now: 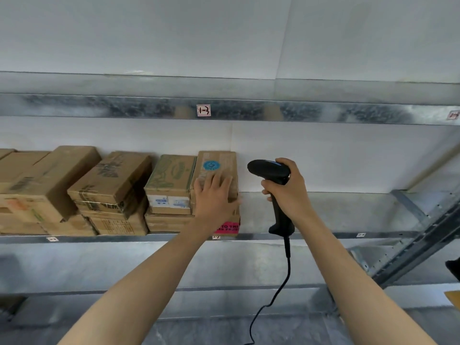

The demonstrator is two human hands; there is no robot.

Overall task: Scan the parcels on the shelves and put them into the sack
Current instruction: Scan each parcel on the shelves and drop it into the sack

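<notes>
My left hand (214, 195) lies flat, fingers spread, on the brown cardboard parcel with the blue round sticker (217, 168); just right, my right hand (288, 188) grips the black handheld scanner (270, 170), nose pointing at it.

Beneath the fingers of our left hand (214, 195) we see a parcel (225, 158) of matt brown cardboard, scuffed and worn, with a glossy blue sticker (211, 165) just past the fingertips. The fingers of our right hand (290, 192) wrap a scanner (270, 169) of black plastic, smooth with a faint sheen; its cable (286, 277) looks rubbery. Below both sets of fingers, the shelf (336, 212) is galvanised metal, mottled and dully shining
</notes>
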